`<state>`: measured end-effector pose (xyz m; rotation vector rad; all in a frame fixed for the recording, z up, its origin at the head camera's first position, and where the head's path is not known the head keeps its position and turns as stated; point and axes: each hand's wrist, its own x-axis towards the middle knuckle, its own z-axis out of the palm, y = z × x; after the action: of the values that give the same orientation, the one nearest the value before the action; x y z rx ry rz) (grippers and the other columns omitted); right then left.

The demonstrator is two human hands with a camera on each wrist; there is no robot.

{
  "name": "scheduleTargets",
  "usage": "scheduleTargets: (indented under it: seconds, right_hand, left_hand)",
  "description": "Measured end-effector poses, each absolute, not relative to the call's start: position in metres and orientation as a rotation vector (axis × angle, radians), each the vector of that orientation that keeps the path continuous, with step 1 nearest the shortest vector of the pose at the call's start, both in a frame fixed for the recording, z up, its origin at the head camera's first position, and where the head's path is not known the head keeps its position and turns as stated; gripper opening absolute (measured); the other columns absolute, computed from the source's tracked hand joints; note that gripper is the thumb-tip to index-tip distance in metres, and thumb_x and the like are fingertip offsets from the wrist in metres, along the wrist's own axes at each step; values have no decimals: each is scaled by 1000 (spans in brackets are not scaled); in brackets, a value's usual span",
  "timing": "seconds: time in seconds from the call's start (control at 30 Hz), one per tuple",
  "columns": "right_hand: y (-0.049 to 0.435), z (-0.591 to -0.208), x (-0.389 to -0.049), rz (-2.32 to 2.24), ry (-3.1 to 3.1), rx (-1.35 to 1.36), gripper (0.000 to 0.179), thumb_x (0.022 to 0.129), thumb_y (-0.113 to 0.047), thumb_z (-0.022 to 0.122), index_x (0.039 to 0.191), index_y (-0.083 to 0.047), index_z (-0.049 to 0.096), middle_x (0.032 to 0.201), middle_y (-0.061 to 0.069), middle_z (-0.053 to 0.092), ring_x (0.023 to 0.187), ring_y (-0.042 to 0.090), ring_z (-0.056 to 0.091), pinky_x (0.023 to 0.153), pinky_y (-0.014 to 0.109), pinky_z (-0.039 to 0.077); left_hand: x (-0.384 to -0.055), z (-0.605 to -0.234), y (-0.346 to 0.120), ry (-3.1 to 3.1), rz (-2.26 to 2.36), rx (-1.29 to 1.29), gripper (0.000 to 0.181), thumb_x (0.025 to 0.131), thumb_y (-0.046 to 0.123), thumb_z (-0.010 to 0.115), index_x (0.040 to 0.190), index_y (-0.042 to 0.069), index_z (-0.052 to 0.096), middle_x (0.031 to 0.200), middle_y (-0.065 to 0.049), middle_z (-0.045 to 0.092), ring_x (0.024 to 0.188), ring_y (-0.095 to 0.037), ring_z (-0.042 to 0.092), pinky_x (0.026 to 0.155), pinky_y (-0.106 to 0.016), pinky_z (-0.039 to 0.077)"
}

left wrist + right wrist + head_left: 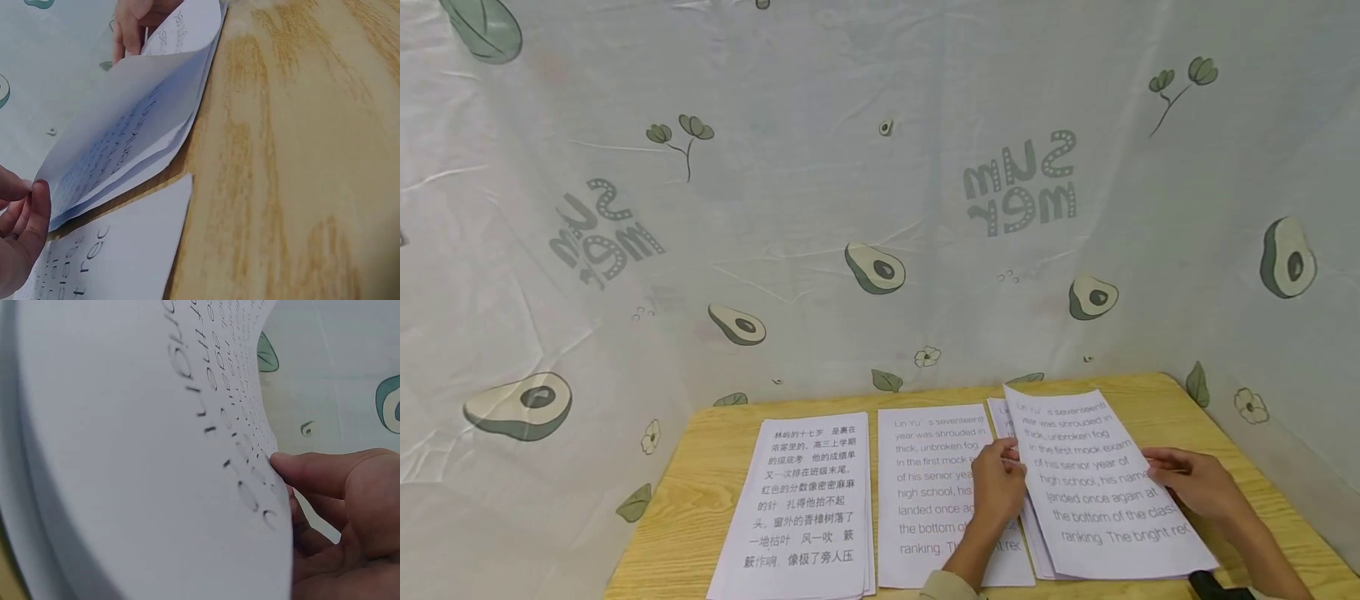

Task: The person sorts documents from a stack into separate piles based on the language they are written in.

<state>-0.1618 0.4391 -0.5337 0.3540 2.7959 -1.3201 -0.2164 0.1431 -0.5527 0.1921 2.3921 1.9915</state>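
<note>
Both hands hold a printed sheet of paper [1097, 500] with English text, lifted and bowed over the right-hand stack of sheets [147, 167]. My left hand [997, 485] pinches its left edge between thumb and fingers, which the left wrist view shows closely. At the opposite edge, my right hand [350, 506] grips the paper with the thumb on the printed face and the other fingers behind. Beneath the raised sheet, more printed text shows on the stack in the left wrist view. The left forearm crosses over the middle stack of English sheets [928, 500].
A stack of sheets with Chinese text [805, 500] lies on the left of the wooden table [681, 492]. A pale cloth [880, 200] with avocado prints hangs behind and at the sides. Something black [1210, 585] shows by the right wrist at the front edge.
</note>
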Motion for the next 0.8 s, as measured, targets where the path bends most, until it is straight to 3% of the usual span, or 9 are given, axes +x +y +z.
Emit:
scheduleTargets:
  seconds: [0.23,0.5,0.8]
  right_hand:
    - [439,-536,-162,-1099,2934,308,46,106,-19,66,138,13,62,111,22,77,82,9,66,66,28,53]
    - [419,-520,-156,-971,3059,324,43,106,-21,63,134,12,66,117,31,74,96,38,74,69,32,53]
    - [356,-510,-155,-1012,3064,172,41,104,-22,71,133,6,70,115,19,78,97,26,72,72,26,52]
  left_hand:
    - [-216,-553,141,2415,1901,206,38,94,-2,72,132,3,72,101,4,67,82,-1,61,72,-16,54]
    - [-221,-552,112,2482,1871,215,39,94,10,79,131,2,73,102,4,67,84,1,59,74,-18,54]
    - [-222,-551,58,2571,1871,168,38,93,10,80,129,1,74,101,1,70,83,-1,61,76,-19,53]
